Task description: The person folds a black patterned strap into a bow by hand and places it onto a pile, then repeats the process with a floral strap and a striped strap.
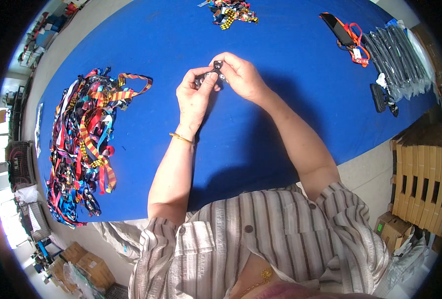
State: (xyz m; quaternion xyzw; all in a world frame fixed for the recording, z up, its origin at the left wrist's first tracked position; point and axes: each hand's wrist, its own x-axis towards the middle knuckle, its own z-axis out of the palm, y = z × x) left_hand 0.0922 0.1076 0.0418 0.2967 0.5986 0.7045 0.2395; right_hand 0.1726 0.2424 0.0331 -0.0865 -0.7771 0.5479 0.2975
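My left hand (193, 98) and my right hand (244, 77) meet over the middle of the blue table (161, 45). Between their pinched fingertips is a small black piece with white spots (218, 65), perhaps a folded strap; the fingers cover most of it. Its lower part shows just beneath my left thumb. A gold bracelet circles my left wrist. To the left of my hands spreads a long heap of colourful patterned straps (84, 134), with a striped red-and-yellow one looping out toward me.
A smaller heap of patterned straps (231, 12) lies at the far edge. At the right are a stack of dark items in clear plastic bags (397, 57), a black pouch (336, 29) with an orange strap, and a small black case (378, 97). Cardboard (422, 184) is stacked beyond the table.
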